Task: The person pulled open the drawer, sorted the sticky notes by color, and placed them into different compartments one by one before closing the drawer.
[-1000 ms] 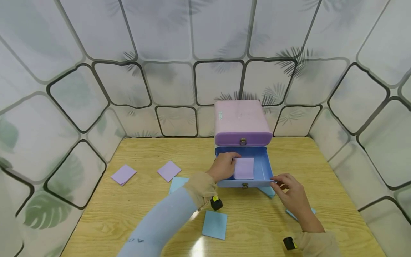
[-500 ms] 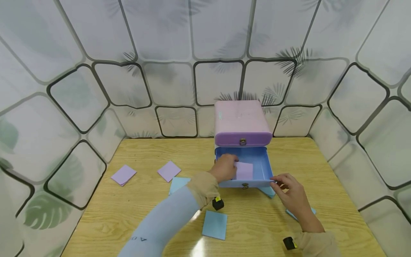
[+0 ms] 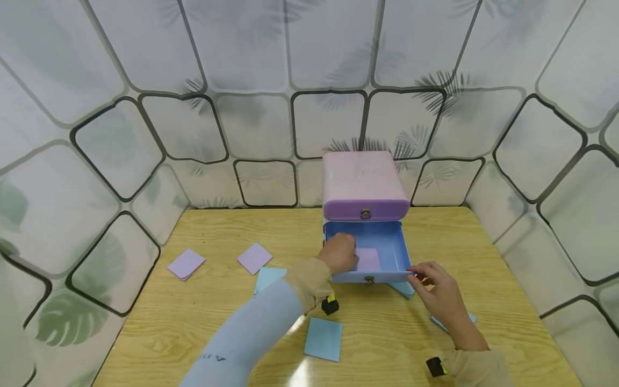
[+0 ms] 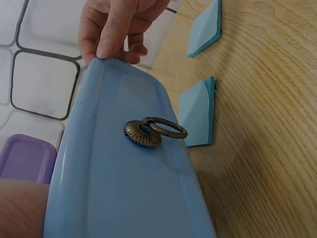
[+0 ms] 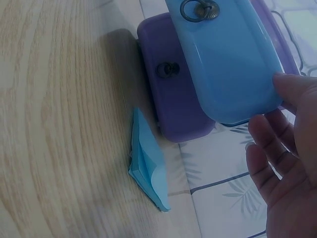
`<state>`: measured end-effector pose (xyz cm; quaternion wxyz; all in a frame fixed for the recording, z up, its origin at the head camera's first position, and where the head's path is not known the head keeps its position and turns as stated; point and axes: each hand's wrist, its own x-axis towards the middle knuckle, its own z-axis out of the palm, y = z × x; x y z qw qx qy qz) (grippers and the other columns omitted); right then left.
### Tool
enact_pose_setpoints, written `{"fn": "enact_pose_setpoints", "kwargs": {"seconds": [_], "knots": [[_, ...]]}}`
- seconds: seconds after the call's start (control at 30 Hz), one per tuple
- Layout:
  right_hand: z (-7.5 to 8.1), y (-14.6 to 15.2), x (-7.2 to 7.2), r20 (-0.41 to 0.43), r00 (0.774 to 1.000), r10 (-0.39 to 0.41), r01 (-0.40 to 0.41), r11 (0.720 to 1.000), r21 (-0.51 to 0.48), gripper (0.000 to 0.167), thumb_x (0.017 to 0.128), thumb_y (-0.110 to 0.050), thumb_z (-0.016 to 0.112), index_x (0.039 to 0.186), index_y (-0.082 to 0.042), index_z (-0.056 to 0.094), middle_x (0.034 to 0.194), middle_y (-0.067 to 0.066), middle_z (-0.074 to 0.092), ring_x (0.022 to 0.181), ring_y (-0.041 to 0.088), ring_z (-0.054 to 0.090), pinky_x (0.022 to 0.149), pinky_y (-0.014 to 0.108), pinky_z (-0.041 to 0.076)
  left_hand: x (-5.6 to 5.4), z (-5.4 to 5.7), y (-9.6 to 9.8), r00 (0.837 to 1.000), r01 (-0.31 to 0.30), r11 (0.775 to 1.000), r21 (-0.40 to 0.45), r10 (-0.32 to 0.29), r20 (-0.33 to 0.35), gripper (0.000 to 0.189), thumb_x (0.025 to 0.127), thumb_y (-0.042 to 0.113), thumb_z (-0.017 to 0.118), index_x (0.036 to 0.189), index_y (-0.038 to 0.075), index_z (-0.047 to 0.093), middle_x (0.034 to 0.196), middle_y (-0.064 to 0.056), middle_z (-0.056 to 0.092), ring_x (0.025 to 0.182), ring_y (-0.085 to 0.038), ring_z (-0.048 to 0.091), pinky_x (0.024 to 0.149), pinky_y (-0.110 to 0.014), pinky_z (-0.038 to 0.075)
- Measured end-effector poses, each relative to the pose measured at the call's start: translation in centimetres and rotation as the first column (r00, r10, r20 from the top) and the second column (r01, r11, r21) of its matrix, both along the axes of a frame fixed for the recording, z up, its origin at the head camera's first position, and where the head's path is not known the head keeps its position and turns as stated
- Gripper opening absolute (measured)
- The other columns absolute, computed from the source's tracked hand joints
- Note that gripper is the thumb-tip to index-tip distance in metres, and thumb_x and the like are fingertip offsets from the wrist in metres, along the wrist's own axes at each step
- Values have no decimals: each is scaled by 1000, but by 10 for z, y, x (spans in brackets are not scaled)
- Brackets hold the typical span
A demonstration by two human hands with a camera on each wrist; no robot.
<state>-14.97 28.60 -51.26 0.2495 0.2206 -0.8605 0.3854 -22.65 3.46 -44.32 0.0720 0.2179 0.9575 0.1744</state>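
A small chest (image 3: pixel 365 180) with a pink top stands at the back of the table, its blue drawer (image 3: pixel 394 247) pulled out. My left hand (image 3: pixel 338 252) reaches over the drawer's left side and holds a purple sticky note pad (image 3: pixel 368 260) low inside it; the fingertips are hidden. At the drawer's front right corner, my right hand (image 3: pixel 442 293) pinches the edge between thumb and fingers. The right wrist view shows this right hand (image 5: pixel 292 153) with its other fingers loosely bent below the corner. A brass ring pull (image 4: pixel 166 128) hangs on the blue front.
Two purple sticky note pads (image 3: pixel 254 258) (image 3: pixel 186 263) lie on the table to the left. Blue pads lie around the drawer, one in front (image 3: pixel 323 338), one by the left sleeve (image 3: pixel 268 278), one partly under the drawer (image 3: pixel 404 288). A lower purple drawer (image 5: pixel 176 84) is closed.
My left hand has sunk deeper into the drawer, lowering the purple sticky note pad towards its floor near the front. The right hand has stayed at the corner.
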Motion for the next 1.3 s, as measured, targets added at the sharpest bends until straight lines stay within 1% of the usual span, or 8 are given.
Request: {"fn": "enact_pose_setpoints", "kwargs": {"seconds": [0.13,0.27,0.43,0.73,0.83,0.97,1.2,1.3], "knots": [[0,-1,0,-1,1000,-4,4,1000,-2,23,81,6,73,99,-8,70,93,-2,62,78,5,57,62,14,48,-2,-3,2,1000,-7,1000,-16,7,5,13,88,17,69,82,6,66,80,-3,63,75,-15,58,65,-28,49],[1,-2,1,10,1000,-5,6,1000,-13,23,81,6,73,100,-8,70,93,-1,62,78,5,57,63,13,47,-3,-4,3,1000,-10,1000,-27,10,2,14,88,19,70,84,6,67,83,-3,63,82,-18,60,70,-29,50],[2,-3,1,19,1000,-7,7,1000,-14,23,81,6,73,100,-8,70,93,-1,62,78,6,56,64,11,46,-4,-4,4,1000,-14,1000,-9,14,-4,13,87,18,71,85,5,69,83,-4,65,81,-18,61,69,-29,50],[1,-2,1,39,999,-16,16,1000,-17,22,81,6,72,99,-8,70,93,-1,61,79,5,56,64,10,45,-7,-9,7,999,-29,999,-19,30,18,19,88,21,71,100,6,71,93,-3,68,87,-17,62,73,-28,51],[1,-2,1,38,999,-17,18,1000,-14,22,81,6,72,99,-9,70,93,-1,61,79,5,56,64,10,45,-7,-10,7,999,-31,999,-13,31,28,20,88,21,71,101,7,71,94,-3,68,86,-17,63,72,-28,51],[1,-2,1,35,999,-19,19,1000,-11,23,81,6,72,99,-9,70,93,-2,61,78,5,56,64,11,46,-7,-10,5,1000,-21,1000,-17,21,23,19,88,22,71,100,7,71,95,-3,69,87,-17,64,72,-28,52],[2,-2,1,42,999,-21,21,1000,-16,22,82,5,72,99,-8,70,94,-1,62,78,5,56,63,13,47,-7,-9,5,1000,-3,998,-59,1,-27,17,87,24,71,97,10,72,95,-2,68,92,-18,62,78,-29,51],[2,-3,2,49,999,-24,25,1000,-18,21,82,5,72,99,-8,70,94,-1,62,78,5,56,63,13,47,-7,-10,5,999,-1,997,-71,-1,-36,17,87,25,71,96,10,71,94,-1,66,93,-18,61,79,-30,50]]}}
